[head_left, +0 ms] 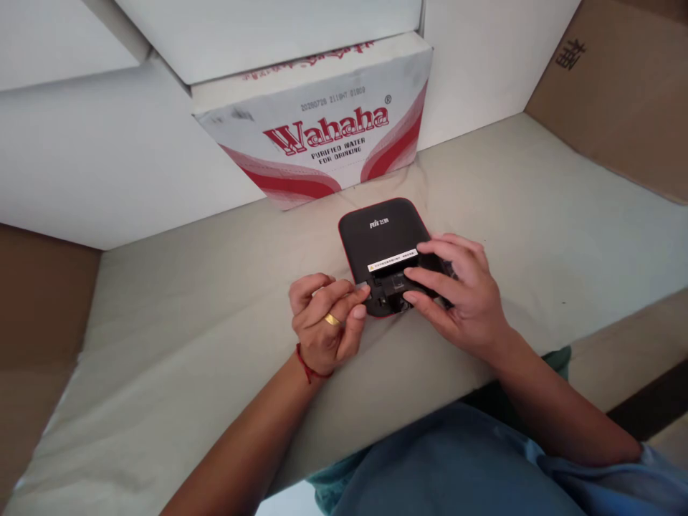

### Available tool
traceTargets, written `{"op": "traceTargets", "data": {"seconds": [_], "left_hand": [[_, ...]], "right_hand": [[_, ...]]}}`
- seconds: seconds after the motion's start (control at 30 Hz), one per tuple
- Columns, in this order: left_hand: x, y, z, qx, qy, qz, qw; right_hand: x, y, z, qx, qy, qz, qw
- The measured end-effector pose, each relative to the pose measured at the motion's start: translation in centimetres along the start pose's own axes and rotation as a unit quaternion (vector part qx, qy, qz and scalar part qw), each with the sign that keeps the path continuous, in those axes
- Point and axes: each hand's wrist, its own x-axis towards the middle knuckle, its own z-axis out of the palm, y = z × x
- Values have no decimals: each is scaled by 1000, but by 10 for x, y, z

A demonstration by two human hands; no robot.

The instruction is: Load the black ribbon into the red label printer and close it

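Note:
A flat black device [376,240] with rounded corners, a thin red edge and a pale logo lies on the cloth-covered surface. A white label [392,260] with a small yellow mark crosses it, above an open recess [396,281] at the near end. My right hand [465,290] grips the device's right side, fingertips on the label's end and the recess, thumb at the near edge. At the near left corner, my left hand [330,315] is closed, fingertips pinched by a small greyish piece [362,287] whose kind I cannot make out. A gold ring and a red string bracelet are on this hand.
Behind the device stands a white and red water carton [333,136] printed "Wahaha", with white boxes [301,29] above and around it. Brown cardboard [623,100] rises at the right, and more brown cardboard [43,315] at the left. The cloth [215,301] has shallow creases.

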Motion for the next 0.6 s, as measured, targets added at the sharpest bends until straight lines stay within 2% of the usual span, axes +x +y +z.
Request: {"op": "traceTargets", "data": {"seconds": [0.13, 0.23, 0.43, 0.6], "left_hand": [[5, 6, 6, -20, 12, -76, 997], [2, 8, 8, -22, 15, -95, 995], [-6, 17, 8, -27, 17, -106, 994], [-11, 13, 8, 14, 29, -55, 998]], "right_hand": [[-7, 2, -2, -24, 29, -33, 999], [-11, 3, -3, -23, 24, -41, 999], [-5, 2, -7, -5, -3, -50, 999], [-1, 2, -11, -2, -9, -58, 998]]}}
